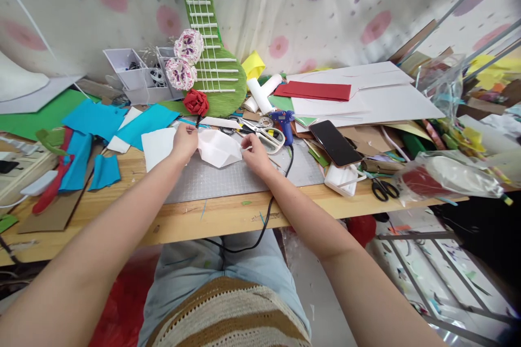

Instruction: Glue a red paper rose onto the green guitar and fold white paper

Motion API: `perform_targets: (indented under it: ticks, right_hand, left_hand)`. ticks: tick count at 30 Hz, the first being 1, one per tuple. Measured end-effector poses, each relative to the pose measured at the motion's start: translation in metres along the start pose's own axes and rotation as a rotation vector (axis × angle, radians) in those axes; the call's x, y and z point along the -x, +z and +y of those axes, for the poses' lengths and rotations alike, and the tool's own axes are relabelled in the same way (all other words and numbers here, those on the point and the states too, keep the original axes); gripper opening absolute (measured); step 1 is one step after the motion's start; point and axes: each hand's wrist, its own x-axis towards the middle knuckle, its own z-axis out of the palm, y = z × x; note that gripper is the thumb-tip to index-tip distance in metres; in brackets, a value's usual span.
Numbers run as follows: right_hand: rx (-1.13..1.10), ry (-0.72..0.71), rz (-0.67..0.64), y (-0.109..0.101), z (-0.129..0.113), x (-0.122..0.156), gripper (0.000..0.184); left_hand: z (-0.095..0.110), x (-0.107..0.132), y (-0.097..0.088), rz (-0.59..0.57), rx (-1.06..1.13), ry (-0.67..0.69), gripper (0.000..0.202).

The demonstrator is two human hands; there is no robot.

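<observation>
A folded piece of white paper (218, 147) lies on the grey cutting mat (244, 176) at the middle of the wooden table (195, 219). My left hand (184, 141) pinches the paper's left edge with closed fingers. My right hand (255, 153) grips its right edge, fingers curled on it. A second white sheet (157, 146) lies just left of my left hand. Behind the paper stand a red paper flower (196, 102) and a green paper guitar (211, 59).
A blue glue gun (285, 122) with its black cord, scissors with white handles (266, 135), a black phone (335, 142) and black scissors (383, 188) lie to the right. Blue paper scraps (95, 119) cover the left. White and red sheets (317, 91) are stacked behind.
</observation>
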Motion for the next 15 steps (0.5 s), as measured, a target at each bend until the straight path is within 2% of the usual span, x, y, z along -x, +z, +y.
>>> perform_targets:
  ticks: [3,5,8,13,15]
  right_hand:
    - [0.037,0.008,-0.023,-0.001,0.001,0.000,0.023]
    - [0.086,-0.050,-0.071,-0.002,0.000,0.002,0.023]
    - [0.186,-0.187,-0.192,-0.003,-0.004,0.006,0.023]
    - [0.335,-0.380,-0.356,-0.003,-0.008,0.011,0.022]
    - [0.386,-0.425,-0.373,-0.002,-0.008,0.012,0.020]
  left_hand:
    - [-0.009,0.011,-0.003,0.032,0.191,-0.158,0.017]
    - [-0.013,0.018,-0.008,0.041,0.243,-0.169,0.021]
    - [-0.018,0.025,-0.020,0.011,0.299,-0.110,0.029]
    - [-0.026,0.031,-0.041,-0.270,0.160,0.067,0.050]
    - [-0.029,0.032,-0.044,-0.301,0.098,0.125,0.050]
